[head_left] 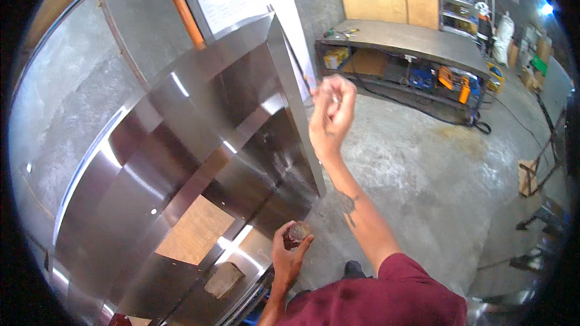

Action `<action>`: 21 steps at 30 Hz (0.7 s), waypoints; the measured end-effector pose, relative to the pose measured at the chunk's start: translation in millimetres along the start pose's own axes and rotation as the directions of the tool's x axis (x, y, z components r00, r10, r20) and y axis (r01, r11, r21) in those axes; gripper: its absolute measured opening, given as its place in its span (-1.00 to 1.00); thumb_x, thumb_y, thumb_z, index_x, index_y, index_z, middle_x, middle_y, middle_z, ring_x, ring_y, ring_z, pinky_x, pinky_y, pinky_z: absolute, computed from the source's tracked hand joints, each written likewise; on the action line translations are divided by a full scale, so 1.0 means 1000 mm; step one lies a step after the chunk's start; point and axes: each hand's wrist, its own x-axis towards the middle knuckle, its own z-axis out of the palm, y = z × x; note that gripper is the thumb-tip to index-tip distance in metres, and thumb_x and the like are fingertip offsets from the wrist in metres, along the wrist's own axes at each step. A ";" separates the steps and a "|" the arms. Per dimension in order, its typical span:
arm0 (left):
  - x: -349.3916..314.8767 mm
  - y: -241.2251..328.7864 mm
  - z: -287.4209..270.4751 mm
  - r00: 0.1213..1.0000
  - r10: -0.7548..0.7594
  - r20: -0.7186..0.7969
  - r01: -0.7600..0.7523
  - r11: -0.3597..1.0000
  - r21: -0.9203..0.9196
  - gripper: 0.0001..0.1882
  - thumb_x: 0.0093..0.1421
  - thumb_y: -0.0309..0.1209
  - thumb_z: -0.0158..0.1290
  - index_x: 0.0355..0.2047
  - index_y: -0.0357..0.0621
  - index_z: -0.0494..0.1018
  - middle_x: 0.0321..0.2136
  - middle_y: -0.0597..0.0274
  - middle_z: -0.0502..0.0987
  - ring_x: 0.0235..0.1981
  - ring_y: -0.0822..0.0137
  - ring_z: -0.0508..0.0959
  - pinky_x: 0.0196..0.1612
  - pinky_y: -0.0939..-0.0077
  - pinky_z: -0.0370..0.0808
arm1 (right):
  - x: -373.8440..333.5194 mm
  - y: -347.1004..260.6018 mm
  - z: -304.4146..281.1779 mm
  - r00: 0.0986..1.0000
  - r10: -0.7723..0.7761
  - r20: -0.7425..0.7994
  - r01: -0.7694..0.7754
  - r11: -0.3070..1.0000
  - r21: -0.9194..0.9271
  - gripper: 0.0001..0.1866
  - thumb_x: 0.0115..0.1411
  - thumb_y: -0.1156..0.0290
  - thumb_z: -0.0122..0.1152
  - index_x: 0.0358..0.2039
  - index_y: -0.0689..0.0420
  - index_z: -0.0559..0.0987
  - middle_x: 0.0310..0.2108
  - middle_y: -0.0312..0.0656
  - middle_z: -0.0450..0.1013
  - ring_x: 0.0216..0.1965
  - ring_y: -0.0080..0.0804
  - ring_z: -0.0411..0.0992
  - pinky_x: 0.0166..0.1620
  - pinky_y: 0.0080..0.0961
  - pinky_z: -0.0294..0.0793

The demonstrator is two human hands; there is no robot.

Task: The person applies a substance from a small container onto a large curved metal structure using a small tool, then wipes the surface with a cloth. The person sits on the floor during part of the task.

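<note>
My left hand (286, 258) is closed round a small, round, jar-like container (299, 231) with a brownish, see-through look. It holds the container low, beside the near right edge of a big shiny sheet-metal piece (199, 121). Higher up, my right hand (332, 111) is raised past the metal's upright right flange (296, 102), its fingers curled together and slightly blurred. A thin dark stick-like thing (300, 66) reaches its fingertips; whether the fingers grip it, I cannot tell. On the metal lie a tan rectangular sheet (196, 229) and a greyish-brown block (223, 280).
A workbench (411, 42) stands at the far right, with tools and boxes on its lower shelf. Behind the metal, a white paper sheet (241, 3) hangs near an orange pipe (181, 6). Metal stands (538, 217) and a brown paper bag (527, 178) are at the right.
</note>
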 end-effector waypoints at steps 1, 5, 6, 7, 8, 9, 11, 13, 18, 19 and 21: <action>0.007 -0.001 0.004 0.999 -0.034 -0.038 0.033 0.999 -0.026 -0.31 0.17 -0.31 0.53 0.25 -0.19 0.48 0.01 0.13 0.64 -0.10 0.33 0.66 -0.01 0.40 0.63 | 0.020 0.017 0.023 1.000 -0.010 -0.019 0.012 0.995 0.094 -0.88 0.52 0.62 0.06 0.01 0.26 0.37 -0.05 -0.15 0.31 -0.12 -0.45 0.50 0.01 -0.40 0.56; 0.026 -0.010 0.015 0.981 -0.094 -0.169 0.088 0.995 -0.042 -0.27 0.14 -0.37 0.55 0.27 -0.21 0.46 0.03 0.10 0.62 -0.10 0.33 0.66 0.00 0.42 0.65 | 0.082 0.064 0.086 0.980 -0.181 -0.083 0.190 0.975 0.116 -0.86 0.51 0.65 0.03 0.02 0.27 0.34 -0.06 -0.11 0.28 -0.10 -0.34 0.57 0.01 -0.34 0.55; 0.029 -0.012 0.016 0.976 -0.094 -0.198 0.081 0.994 -0.072 -0.27 0.15 -0.37 0.55 0.27 -0.22 0.46 0.02 0.10 0.62 -0.10 0.33 0.66 0.00 0.42 0.65 | 0.091 0.071 0.098 0.979 -0.168 -0.113 0.185 0.970 0.158 -0.85 0.51 0.65 0.03 0.02 0.27 0.33 -0.05 -0.09 0.28 -0.10 -0.33 0.57 0.01 -0.34 0.55; 0.032 -0.014 0.018 0.969 -0.106 -0.225 0.083 0.991 -0.109 -0.27 0.15 -0.37 0.55 0.27 -0.22 0.46 0.02 0.10 0.62 -0.09 0.33 0.66 0.00 0.43 0.66 | 0.098 0.076 0.106 0.978 -0.148 -0.146 0.177 0.962 0.207 -0.85 0.51 0.65 0.02 0.02 0.28 0.33 -0.03 -0.08 0.28 -0.10 -0.32 0.58 0.00 -0.34 0.55; 0.035 -0.015 0.020 0.966 -0.107 -0.237 0.085 0.991 -0.103 -0.27 0.15 -0.37 0.55 0.27 -0.23 0.45 0.02 0.10 0.62 -0.09 0.34 0.66 -0.01 0.43 0.66 | 0.103 0.080 0.110 0.982 -0.130 -0.138 0.157 0.965 0.210 -0.84 0.51 0.65 0.01 0.04 0.28 0.32 -0.01 -0.05 0.28 -0.08 -0.29 0.60 -0.01 -0.35 0.55; 0.037 -0.015 0.021 0.961 -0.123 -0.248 0.099 0.989 -0.107 -0.27 0.15 -0.37 0.54 0.27 -0.23 0.45 0.02 0.10 0.62 -0.08 0.34 0.66 -0.01 0.44 0.66 | 0.106 0.083 0.114 0.985 -0.122 -0.123 0.148 0.961 0.234 -0.84 0.51 0.65 0.01 0.04 0.28 0.32 -0.01 -0.05 0.28 -0.07 -0.28 0.60 -0.01 -0.35 0.55; 0.040 -0.016 0.023 0.954 -0.150 -0.260 0.129 0.987 -0.096 -0.26 0.16 -0.36 0.54 0.28 -0.25 0.45 0.02 0.10 0.62 -0.07 0.34 0.65 -0.02 0.45 0.66 | 0.108 0.086 0.120 0.992 -0.088 -0.093 0.113 0.944 0.311 -0.83 0.51 0.65 0.01 0.05 0.28 0.32 0.00 -0.05 0.28 -0.07 -0.28 0.60 -0.01 -0.36 0.55; 0.044 -0.016 0.027 0.951 -0.172 -0.257 0.159 0.985 -0.070 -0.26 0.17 -0.36 0.54 0.28 -0.26 0.44 0.02 0.10 0.61 -0.07 0.34 0.65 -0.03 0.45 0.67 | 0.107 0.088 0.121 0.988 -0.123 -0.097 0.147 0.939 0.309 -0.80 0.47 0.70 0.03 0.04 0.30 0.32 0.02 -0.05 0.25 -0.07 -0.30 0.59 0.00 -0.39 0.60; 0.048 -0.015 0.036 0.968 -0.148 -0.203 0.153 0.988 0.012 -0.27 0.22 -0.40 0.49 0.30 -0.28 0.39 0.09 -0.01 0.61 -0.02 0.27 0.69 0.00 0.40 0.70 | 0.106 0.092 0.121 0.981 -0.167 -0.095 0.190 0.919 0.344 -0.73 0.37 0.80 0.07 0.03 0.32 0.33 0.07 -0.04 0.22 -0.09 -0.30 0.57 -0.05 -0.41 0.67; 0.047 -0.015 0.036 0.966 -0.169 -0.196 0.173 0.985 0.007 -0.28 0.22 -0.40 0.49 0.30 -0.27 0.39 0.08 -0.01 0.62 -0.03 0.28 0.69 -0.01 0.41 0.70 | 0.105 0.092 0.122 0.979 -0.178 -0.095 0.200 0.921 0.335 -0.72 0.36 0.80 0.08 0.02 0.32 0.33 0.06 -0.04 0.22 -0.10 -0.30 0.56 -0.06 -0.43 0.67; 0.045 -0.014 0.038 0.968 -0.154 -0.200 0.167 0.985 0.049 -0.29 0.22 -0.40 0.49 0.30 -0.27 0.39 0.06 0.01 0.63 -0.04 0.29 0.70 -0.02 0.42 0.70 | 0.106 0.094 0.122 0.980 -0.177 -0.094 0.199 0.911 0.360 -0.71 0.34 0.81 0.10 0.01 0.32 0.34 0.06 -0.03 0.23 -0.11 -0.31 0.54 -0.08 -0.45 0.67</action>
